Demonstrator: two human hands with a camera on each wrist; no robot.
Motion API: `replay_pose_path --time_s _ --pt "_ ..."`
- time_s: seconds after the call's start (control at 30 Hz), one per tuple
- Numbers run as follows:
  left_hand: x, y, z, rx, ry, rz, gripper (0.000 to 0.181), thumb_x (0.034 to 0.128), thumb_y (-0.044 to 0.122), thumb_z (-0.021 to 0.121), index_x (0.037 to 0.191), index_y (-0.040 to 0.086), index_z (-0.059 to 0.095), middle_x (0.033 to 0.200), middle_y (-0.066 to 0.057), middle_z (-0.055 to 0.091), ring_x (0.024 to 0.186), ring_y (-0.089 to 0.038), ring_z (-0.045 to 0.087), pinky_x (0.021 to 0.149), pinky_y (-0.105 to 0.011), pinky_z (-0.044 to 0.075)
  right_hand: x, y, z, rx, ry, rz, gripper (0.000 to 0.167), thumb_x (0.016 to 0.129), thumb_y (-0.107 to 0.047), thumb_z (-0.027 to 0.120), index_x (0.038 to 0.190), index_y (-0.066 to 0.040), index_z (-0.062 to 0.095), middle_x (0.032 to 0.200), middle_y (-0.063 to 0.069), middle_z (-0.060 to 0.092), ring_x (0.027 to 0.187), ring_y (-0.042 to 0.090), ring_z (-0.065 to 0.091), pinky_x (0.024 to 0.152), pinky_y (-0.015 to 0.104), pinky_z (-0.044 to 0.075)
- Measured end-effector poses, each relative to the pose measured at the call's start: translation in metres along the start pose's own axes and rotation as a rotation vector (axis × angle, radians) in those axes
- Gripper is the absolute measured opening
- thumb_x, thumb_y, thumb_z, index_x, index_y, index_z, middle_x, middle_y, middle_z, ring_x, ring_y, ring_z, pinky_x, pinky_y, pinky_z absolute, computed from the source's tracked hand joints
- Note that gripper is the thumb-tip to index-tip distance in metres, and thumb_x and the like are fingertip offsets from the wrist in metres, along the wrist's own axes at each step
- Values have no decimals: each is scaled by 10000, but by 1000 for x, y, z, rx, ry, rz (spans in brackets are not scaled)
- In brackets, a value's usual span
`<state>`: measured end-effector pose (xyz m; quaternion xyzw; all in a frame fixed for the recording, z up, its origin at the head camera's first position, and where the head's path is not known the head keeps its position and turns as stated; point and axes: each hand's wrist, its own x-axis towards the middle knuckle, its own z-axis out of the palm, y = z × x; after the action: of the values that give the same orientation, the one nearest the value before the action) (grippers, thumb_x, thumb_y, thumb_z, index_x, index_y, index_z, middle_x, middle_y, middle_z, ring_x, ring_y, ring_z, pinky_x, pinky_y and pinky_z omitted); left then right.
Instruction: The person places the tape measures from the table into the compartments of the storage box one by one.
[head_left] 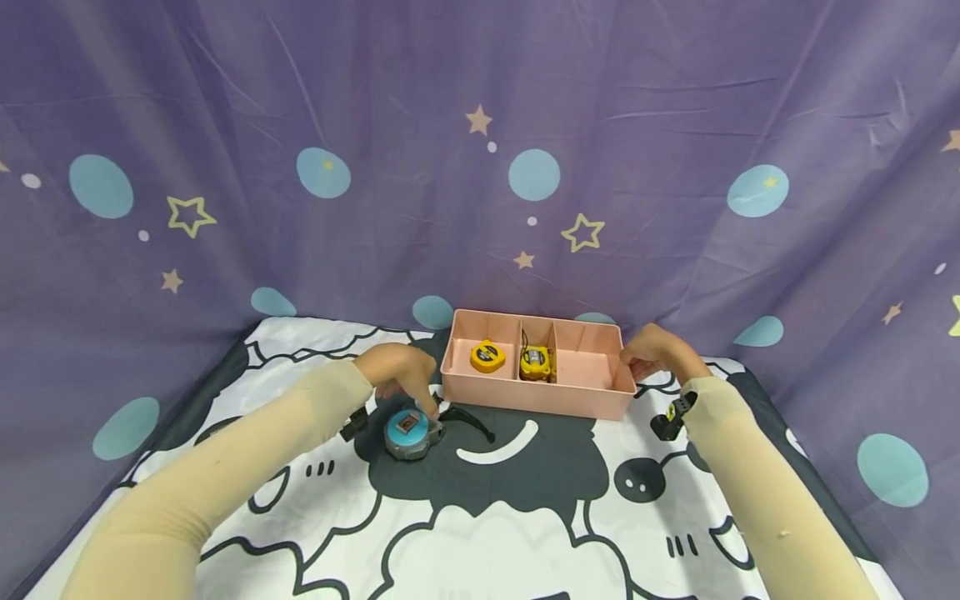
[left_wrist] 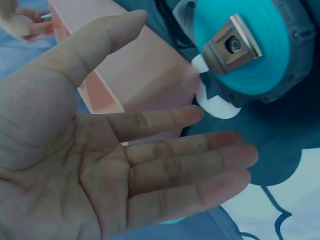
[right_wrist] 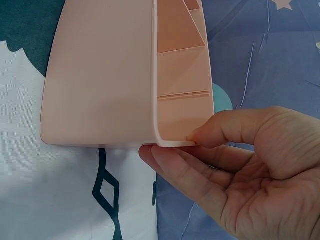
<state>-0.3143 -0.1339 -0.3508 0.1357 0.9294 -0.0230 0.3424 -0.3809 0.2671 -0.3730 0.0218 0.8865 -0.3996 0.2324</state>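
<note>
A pink three-compartment box (head_left: pixel 540 398) stands near the back of the cloth. My right hand (head_left: pixel 656 350) pinches the rim of its right end wall; in the right wrist view, thumb and fingers of that hand (right_wrist: pixel 250 170) lie on either side of the box wall (right_wrist: pixel 105 75). A blue and grey tape measure (head_left: pixel 406 428) with a black strap lies left of the box. Just behind it is my left hand (head_left: pixel 397 367). The left wrist view shows this hand (left_wrist: pixel 125 145) with fingers extended and nothing held, beside the tape measure (left_wrist: pixel 275 55); whether they touch, I cannot tell.
A yellow tape measure (head_left: pixel 487 356) lies in the left compartment and another yellow one (head_left: pixel 535 362) with a strap in the narrow middle compartment. A purple patterned curtain (head_left: pixel 420 108) hangs behind the black and white cloth (head_left: pixel 480 550).
</note>
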Motion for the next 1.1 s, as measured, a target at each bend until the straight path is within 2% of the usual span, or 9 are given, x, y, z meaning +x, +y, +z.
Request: replay_pose_path --time_s 0.07,0.13,0.27,0.33,0.43,0.57,0.77,0.9,1.1 --pt "2 1 3 22 -7 4 675 797 566 780 958 -89 737 985 -287 744 885 -440 748 636 -442 621 0 0 0 -9 0 4 135 794 20 554 877 85 638 688 93 696 614 166 691 703 367 630" --pt "3 2 7 20 -11 7 623 784 562 791 945 -38 748 986 -272 748 896 -440 747 708 -470 627 0 0 0 -13 -1 6 136 801 15 561 889 86 637 701 96 698 623 167 693 711 367 630" --pt "4 3 15 10 -11 13 478 766 531 814 834 64 734 951 -224 757 883 -416 753 754 -490 624 0 0 1 -14 -4 8 138 803 13 570 897 89 636 722 105 702 633 169 698 711 365 630" --pt "6 3 19 11 -11 7 473 757 530 821 783 67 732 918 -217 763 861 -396 759 752 -477 626 0 0 1 -16 -3 10 138 803 13 572 899 89 634 730 111 704 636 170 700 723 372 631" --pt "9 4 25 28 8 -8 508 738 570 828 722 74 718 854 -158 761 801 -335 759 722 -420 621 -1 0 1 -16 -3 17 135 803 13 574 902 87 628 740 115 705 640 173 702 739 381 631" --pt "14 4 32 53 52 -18 557 718 595 834 749 67 657 766 -125 724 725 -303 756 628 -365 604 -1 0 1 -5 -4 19 163 811 16 576 932 109 633 742 113 711 646 176 702 721 367 630" --pt "18 4 37 66 89 -31 591 709 564 843 796 22 624 683 -176 704 694 -363 759 442 -320 549 -1 -2 2 12 -15 5 199 823 18 569 960 137 650 710 102 712 634 178 709 718 372 631" --pt "18 3 39 50 100 -18 545 704 550 851 707 52 629 639 -144 701 683 -360 756 415 -303 517 -2 -2 2 -3 -13 20 168 825 5 578 931 111 652 705 84 703 619 157 696 710 355 628" --pt "18 1 38 64 118 27 466 703 518 858 603 116 644 565 -22 666 644 -312 754 408 -277 508 -1 -1 2 6 -12 17 193 824 10 579 946 132 664 688 85 706 603 152 695 708 360 629"
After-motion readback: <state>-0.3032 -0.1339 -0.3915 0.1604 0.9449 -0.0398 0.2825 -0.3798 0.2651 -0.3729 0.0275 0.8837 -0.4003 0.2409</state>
